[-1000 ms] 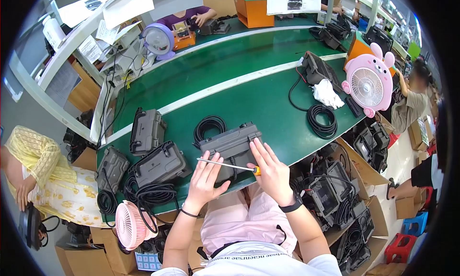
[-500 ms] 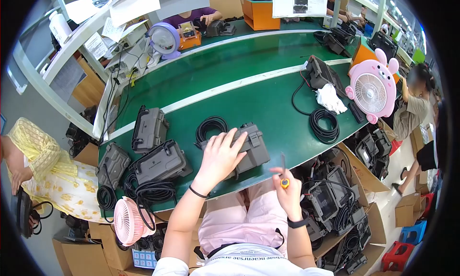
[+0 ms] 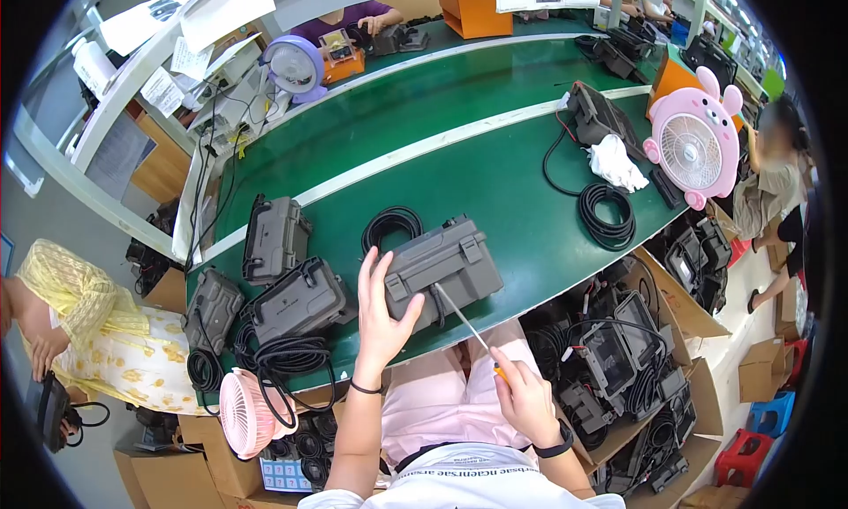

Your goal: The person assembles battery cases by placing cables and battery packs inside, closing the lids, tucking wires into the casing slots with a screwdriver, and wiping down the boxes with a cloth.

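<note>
A grey latched case [image 3: 449,266] lies on the green bench in front of me, a coil of black cable [image 3: 391,230] behind it. My left hand [image 3: 382,319] is at the case's left end, fingers spread and thumb apart, with the fingertips against or beside it. My right hand [image 3: 525,396] is closed round the yellow handle of a screwdriver [image 3: 465,322]. The screwdriver's long shaft points up and left, and its tip is at the front side of the case, near a short black cable.
More grey cases [image 3: 299,299] with coiled cables stand at the left, near a small pink fan [image 3: 247,412]. A rabbit-shaped fan [image 3: 693,147], white cloth [image 3: 616,163] and another case [image 3: 603,120] are at the right. Cartons of cases flank me. A person in yellow is at the left.
The right hand has turned the screwdriver and brought its tip to the case's front. My left hand has gone from the top of the case to its left end.
</note>
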